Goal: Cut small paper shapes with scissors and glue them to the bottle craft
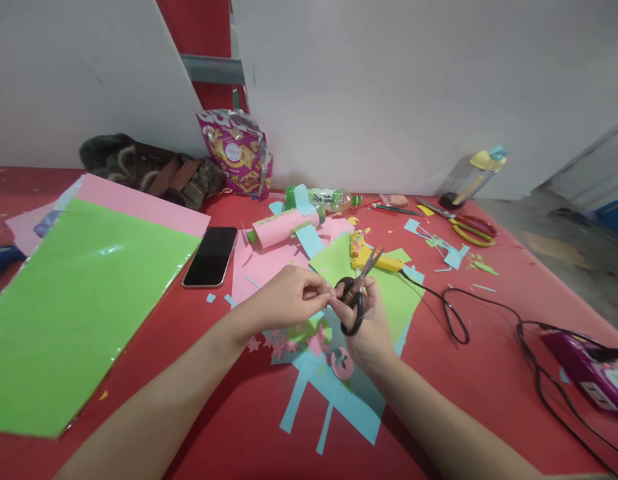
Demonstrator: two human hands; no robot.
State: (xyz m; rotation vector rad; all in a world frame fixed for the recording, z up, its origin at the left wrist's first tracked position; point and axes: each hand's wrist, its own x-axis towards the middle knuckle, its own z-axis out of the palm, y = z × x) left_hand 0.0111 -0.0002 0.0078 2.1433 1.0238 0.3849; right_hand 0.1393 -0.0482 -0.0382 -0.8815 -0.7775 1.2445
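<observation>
My right hand [369,327] grips black-handled scissors [356,293], with the blades pointing up and away over the red table [489,373]. My left hand [289,297] is closed in a pinch right beside the scissors, on a tiny scrap I cannot make out. Both hands hover over blue paper strips [333,400], small pink cut-outs [341,363] and a green sheet [383,287]. A yellow glue gun [373,259] lies just beyond the scissors, its black cord [489,313] trailing right.
A stack of green [73,307] and pink paper lies at left, with a black phone [211,256] beside it. A pink paper roll [283,227], a green bottle [323,198], a snack bag [237,152], red-and-yellow scissors [469,227] and a purple power strip [589,373] surround the work spot.
</observation>
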